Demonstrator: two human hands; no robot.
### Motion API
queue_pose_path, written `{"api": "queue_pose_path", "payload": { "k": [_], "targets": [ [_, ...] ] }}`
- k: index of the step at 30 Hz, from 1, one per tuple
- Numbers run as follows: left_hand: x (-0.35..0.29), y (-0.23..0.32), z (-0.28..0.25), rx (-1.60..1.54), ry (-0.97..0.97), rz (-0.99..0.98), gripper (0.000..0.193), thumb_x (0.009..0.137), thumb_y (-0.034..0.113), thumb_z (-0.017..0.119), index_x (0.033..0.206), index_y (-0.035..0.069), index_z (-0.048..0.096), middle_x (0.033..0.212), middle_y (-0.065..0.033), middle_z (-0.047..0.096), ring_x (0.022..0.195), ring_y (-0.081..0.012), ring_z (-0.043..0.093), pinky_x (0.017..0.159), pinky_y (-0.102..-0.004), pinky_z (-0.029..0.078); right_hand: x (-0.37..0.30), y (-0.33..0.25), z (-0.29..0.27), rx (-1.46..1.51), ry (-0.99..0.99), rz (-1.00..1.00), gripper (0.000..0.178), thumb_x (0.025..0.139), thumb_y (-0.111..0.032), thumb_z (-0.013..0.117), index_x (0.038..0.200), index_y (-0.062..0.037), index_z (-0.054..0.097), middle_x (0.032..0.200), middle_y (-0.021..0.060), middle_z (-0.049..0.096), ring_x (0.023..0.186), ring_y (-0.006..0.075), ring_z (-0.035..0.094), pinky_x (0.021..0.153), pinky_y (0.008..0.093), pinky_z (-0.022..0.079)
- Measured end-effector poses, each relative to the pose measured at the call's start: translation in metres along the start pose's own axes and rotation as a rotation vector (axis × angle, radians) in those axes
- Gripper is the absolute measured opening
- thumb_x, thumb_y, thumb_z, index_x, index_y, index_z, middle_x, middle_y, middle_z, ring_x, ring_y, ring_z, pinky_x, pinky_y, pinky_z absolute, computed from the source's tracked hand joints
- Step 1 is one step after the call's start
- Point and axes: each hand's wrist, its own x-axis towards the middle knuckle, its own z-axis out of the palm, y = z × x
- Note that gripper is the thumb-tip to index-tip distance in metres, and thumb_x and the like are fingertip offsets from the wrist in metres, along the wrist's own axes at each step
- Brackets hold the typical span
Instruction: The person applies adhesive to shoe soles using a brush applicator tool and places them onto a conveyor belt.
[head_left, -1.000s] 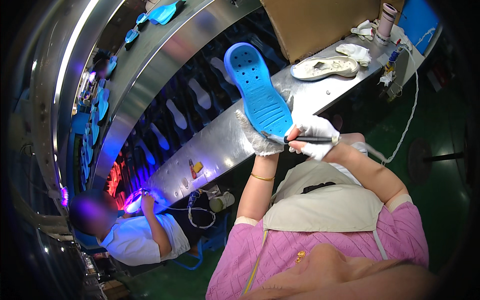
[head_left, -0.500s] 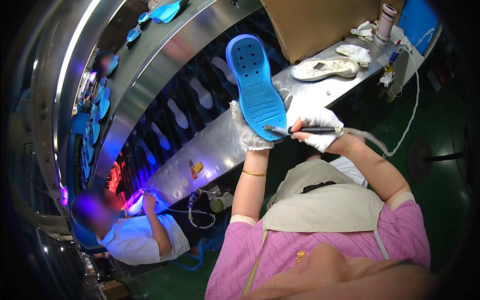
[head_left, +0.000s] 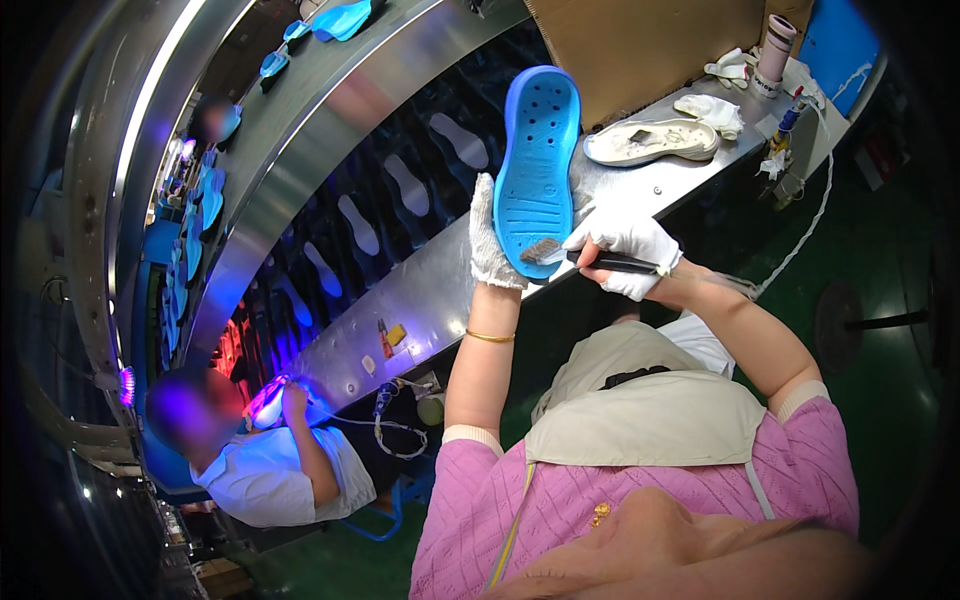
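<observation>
A blue shoe sole [head_left: 537, 165] is held up, its hollow inner side facing me, heel end toward me. My left hand [head_left: 490, 240], in a white knit glove, grips the sole along its left edge near the heel; some of its fingers are hidden behind the sole. My right hand [head_left: 632, 252], gloved with bare fingertips, is closed on a brush with a black handle [head_left: 610, 262]. A thin clear hose runs from the handle past my wrist. The brush's flat bristles [head_left: 541, 251] touch the sole's heel area.
On the metal ledge [head_left: 430, 290] lie a white shoe upper [head_left: 650, 143], white gloves [head_left: 712, 112], a pink tumbler [head_left: 776, 48] and pliers [head_left: 384, 338]. Pale insole shapes [head_left: 405, 185] sit on the dark conveyor beyond. A cardboard panel [head_left: 640, 60] stands behind. A co-worker [head_left: 285, 475] sits at left.
The sole has swung more upright, its toe moving right. The brush has turned, its bristles now showing broad and flat across the heel. Both hands keep their holds.
</observation>
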Motion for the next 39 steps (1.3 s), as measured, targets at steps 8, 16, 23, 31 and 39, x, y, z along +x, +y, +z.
{"api": "queue_pose_path", "payload": {
  "k": [8, 16, 23, 31, 39],
  "targets": [
    [0.007, 0.006, -0.006, 0.331, 0.209, -0.224, 0.059, 0.095, 0.051, 0.055, 0.121, -0.002, 0.061, 0.107, -0.0193, 0.069, 0.088, -0.0292, 0.07, 0.078, -0.0392, 0.06, 0.0, -0.012, -0.021, 0.267, -0.197, 0.469, 0.018, 0.075, 0.007, 0.072, 0.085, -0.0066, 0.066, 0.098, 0.0032, 0.067, 0.096, 0.0149, 0.062, 0.087, 0.0291, 0.05],
    [0.014, 0.014, -0.013, 0.473, 0.15, -0.395, 0.041, 0.098, 0.038, 0.058, 0.115, 0.001, 0.064, 0.101, -0.0122, 0.07, 0.084, -0.0211, 0.069, 0.074, -0.0331, 0.059, 0.013, -0.011, -0.038, 0.06, -0.286, 0.292, 0.016, 0.077, 0.003, 0.072, 0.089, -0.006, 0.067, 0.096, 0.0048, 0.068, 0.093, 0.0177, 0.063, 0.087, 0.0296, 0.05],
    [0.005, 0.01, 0.002, 0.64, 0.218, -0.385, 0.048, 0.098, 0.044, 0.055, 0.115, 0.001, 0.064, 0.101, -0.0132, 0.07, 0.083, -0.0221, 0.069, 0.074, -0.0357, 0.059, 0.012, -0.008, -0.059, 0.171, -0.254, 0.333, 0.016, 0.074, 0.006, 0.07, 0.085, -0.0058, 0.068, 0.092, 0.003, 0.069, 0.088, 0.0142, 0.064, 0.081, 0.0277, 0.052],
    [-0.001, 0.015, -0.005, 0.278, -0.064, -0.348, 0.071, 0.099, 0.057, 0.041, 0.14, -0.001, 0.046, 0.125, -0.0247, 0.061, 0.102, -0.0375, 0.066, 0.089, -0.0466, 0.056, 0.008, -0.023, -0.058, 0.216, -0.134, 0.675, 0.013, 0.081, 0.0, 0.072, 0.092, -0.0037, 0.066, 0.093, 0.0034, 0.067, 0.084, 0.0107, 0.062, 0.076, 0.0256, 0.051],
    [-0.001, -0.027, -0.02, -0.138, 0.068, 0.149, 0.065, 0.097, 0.06, 0.041, 0.128, 0.004, 0.057, 0.111, -0.0141, 0.068, 0.095, -0.0306, 0.068, 0.091, -0.0471, 0.055, -0.016, -0.006, 0.026, -0.035, 0.082, 0.159, 0.013, 0.082, 0.005, 0.071, 0.092, -0.0033, 0.067, 0.085, 0.004, 0.065, 0.075, 0.0104, 0.062, 0.07, 0.0269, 0.051]
  ]
}}
